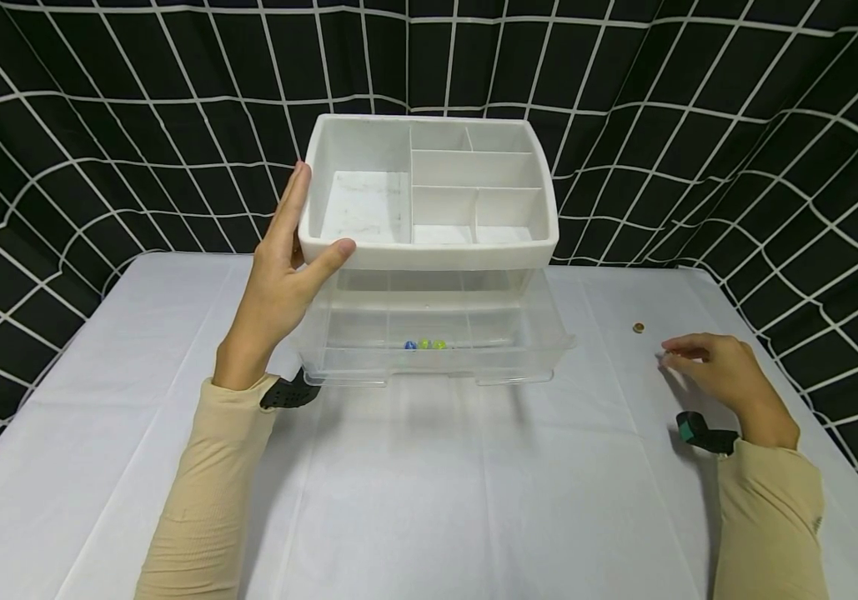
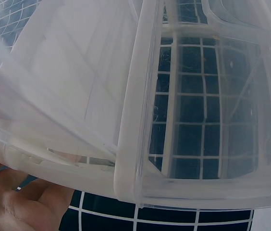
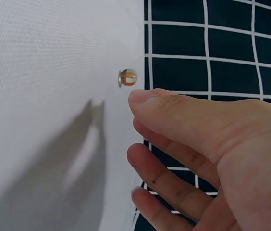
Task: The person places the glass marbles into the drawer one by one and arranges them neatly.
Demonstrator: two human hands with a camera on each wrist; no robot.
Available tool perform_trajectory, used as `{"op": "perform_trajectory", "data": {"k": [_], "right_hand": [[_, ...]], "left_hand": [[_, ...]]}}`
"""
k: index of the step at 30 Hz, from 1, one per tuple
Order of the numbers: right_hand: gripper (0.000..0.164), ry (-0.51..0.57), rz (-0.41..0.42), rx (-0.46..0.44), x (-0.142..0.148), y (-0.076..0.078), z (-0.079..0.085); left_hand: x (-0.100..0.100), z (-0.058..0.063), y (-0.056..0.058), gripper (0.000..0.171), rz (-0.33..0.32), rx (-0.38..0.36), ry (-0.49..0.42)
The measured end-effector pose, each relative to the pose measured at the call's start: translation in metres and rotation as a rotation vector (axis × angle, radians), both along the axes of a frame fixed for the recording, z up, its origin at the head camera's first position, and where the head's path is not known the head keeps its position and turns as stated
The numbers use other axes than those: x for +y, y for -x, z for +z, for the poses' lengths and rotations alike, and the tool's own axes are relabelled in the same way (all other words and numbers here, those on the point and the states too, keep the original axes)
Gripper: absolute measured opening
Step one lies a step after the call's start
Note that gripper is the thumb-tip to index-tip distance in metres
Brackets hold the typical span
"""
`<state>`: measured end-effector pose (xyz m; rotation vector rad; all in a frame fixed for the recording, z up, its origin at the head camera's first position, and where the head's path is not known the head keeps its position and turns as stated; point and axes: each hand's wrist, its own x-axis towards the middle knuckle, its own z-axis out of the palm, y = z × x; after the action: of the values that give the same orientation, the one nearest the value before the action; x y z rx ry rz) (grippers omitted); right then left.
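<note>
A white desk organizer (image 1: 429, 257) with a compartmented top stands on the table, its clear drawer (image 1: 436, 367) pulled out below. Inside the drawer lie a blue marble (image 1: 409, 345) and two yellow-green marbles (image 1: 432, 344). My left hand (image 1: 278, 275) grips the organizer's left front corner, thumb over the rim and fingers along the side. To the right, my right hand (image 1: 721, 375) is held near the table with thumb and index fingertips close together. A small reddish spot shows between them; whether they pinch something is unclear. Beyond the fingertips, an amber-streaked marble (image 3: 128, 77) lies on the cloth.
A white cloth (image 1: 398, 500) covers the table. Black fabric with a white grid (image 1: 173, 125) hangs behind it and along both sides. Each wrist wears a black strap with a small device (image 1: 706, 433).
</note>
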<state>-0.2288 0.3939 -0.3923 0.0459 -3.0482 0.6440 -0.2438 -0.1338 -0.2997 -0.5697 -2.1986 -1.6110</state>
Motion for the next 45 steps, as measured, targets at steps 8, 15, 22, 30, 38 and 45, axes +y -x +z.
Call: {"op": "perform_trajectory", "data": {"k": [8,15,22,30,38,45], "right_hand": [[0.03,0.005,0.022,0.006,-0.005,-0.001,0.004],[0.029,0.005,0.033,0.006,-0.01,0.0,0.009],[0.029,0.009,0.039,0.007,-0.014,-0.001,0.014],[0.029,0.008,0.05,0.017,-0.017,-0.002,0.017],[0.029,-0.007,0.071,0.033,-0.02,-0.001,0.022],[0.028,-0.012,0.073,0.051,-0.024,-0.003,0.027]], "left_hand": [[0.0,-0.001,0.0,0.081,-0.004,-0.008,-0.001],[-0.001,-0.001,0.0,0.08,-0.011,0.0,-0.011],[-0.001,-0.001,0.0,0.08,-0.012,0.0,-0.011],[-0.001,-0.001,0.0,0.08,-0.01,-0.002,-0.012],[-0.001,0.0,0.0,0.08,-0.018,0.007,-0.016],[0.0,0.0,0.001,0.08,-0.016,0.011,-0.007]]}}
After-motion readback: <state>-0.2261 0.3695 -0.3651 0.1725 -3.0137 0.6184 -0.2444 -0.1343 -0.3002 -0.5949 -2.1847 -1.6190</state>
